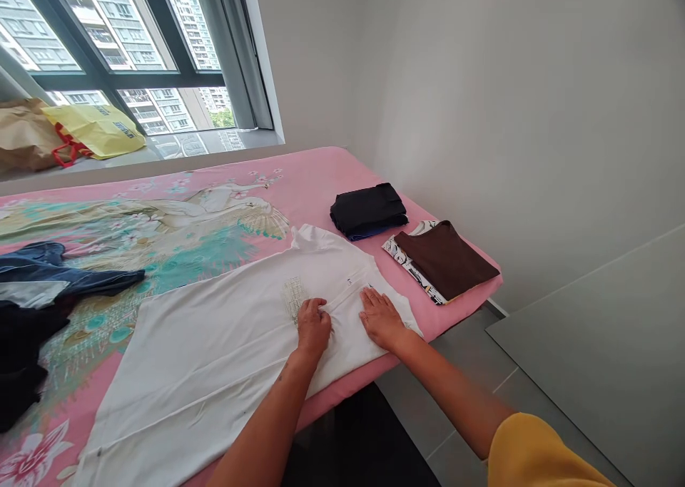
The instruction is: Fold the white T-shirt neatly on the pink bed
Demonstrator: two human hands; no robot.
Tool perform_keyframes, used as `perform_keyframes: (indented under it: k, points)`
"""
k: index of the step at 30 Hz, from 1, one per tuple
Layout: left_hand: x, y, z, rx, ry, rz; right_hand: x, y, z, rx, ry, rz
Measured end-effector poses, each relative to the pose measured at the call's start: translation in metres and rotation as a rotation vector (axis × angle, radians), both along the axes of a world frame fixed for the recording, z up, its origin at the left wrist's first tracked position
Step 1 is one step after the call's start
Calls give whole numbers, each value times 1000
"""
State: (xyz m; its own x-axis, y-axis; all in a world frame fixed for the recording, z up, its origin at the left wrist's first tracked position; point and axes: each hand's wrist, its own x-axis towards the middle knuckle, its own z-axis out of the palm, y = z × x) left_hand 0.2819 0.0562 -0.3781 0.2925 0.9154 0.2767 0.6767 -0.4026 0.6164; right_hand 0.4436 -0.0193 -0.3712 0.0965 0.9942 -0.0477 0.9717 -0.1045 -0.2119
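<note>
A white shirt (225,337) lies spread flat on the pink flowered bedsheet (176,223), collar toward the far right. My left hand (313,326) rests on the shirt's chest with its fingers curled, pinching the fabric beside a small grid print. Just to its right, my right hand (381,317) lies flat on the shirt with fingers stretched out, pressing near the sleeve.
A folded black garment (368,210) and a folded brown one (448,259) on a patterned piece sit near the bed's right end. Dark blue and black clothes (37,301) are heaped at the left. Yellow (96,129) and brown bags rest on the window sill.
</note>
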Motion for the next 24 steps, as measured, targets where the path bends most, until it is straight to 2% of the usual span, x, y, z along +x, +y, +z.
perform_keyframes:
  k: [1, 4, 6, 9, 12, 17, 20, 22, 24]
  points:
    - [1, -6, 4, 26, 11, -64, -1, 2, 0, 21, 0, 7]
    - [2, -24, 6, 98, 137, -321, -2, 5, -3, 61, 19, 160]
    - [0, -32, 1, 100, 266, -380, 3, 10, -7, 31, 23, 190]
    - [-4, -36, -10, 84, 385, -313, 15, 22, -11, -37, -1, 79]
    - [-6, -35, -16, 103, 420, -268, 14, 25, -9, -50, -28, -47]
    - [-5, -37, -17, 131, 406, -238, -1, 5, -4, 137, -38, -6]
    - [-5, -39, -16, 138, 397, -232, 15, 5, 0, 200, -3, -173]
    - [-5, -39, -16, 138, 391, -235, 32, 12, 3, 135, 58, -317]
    - [-5, -39, -17, 138, 384, -232, 47, 21, 7, 30, 137, -372]
